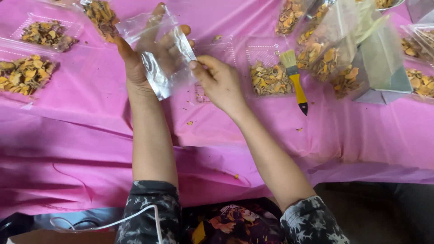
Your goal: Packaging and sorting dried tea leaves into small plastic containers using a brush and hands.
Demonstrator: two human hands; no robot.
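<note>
Hands: left [140, 58] behind clear bag [158, 54], right [219, 81] pinching edge.

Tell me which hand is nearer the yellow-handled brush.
Right. The right hand pinches the clear bag's edge just left of the yellow-handled brush; the left hand holds the bag farther left.

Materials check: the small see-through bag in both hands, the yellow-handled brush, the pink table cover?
Small see-through bag: thin clear plastic film, glossy; the left hand shows through it, the right hand pinches its edge. Yellow-handled brush: pale bristles, handle looks like painted wood or plastic, black tip. Pink table cover: probably thin plastic sheet, creased with a soft sheen.
</note>
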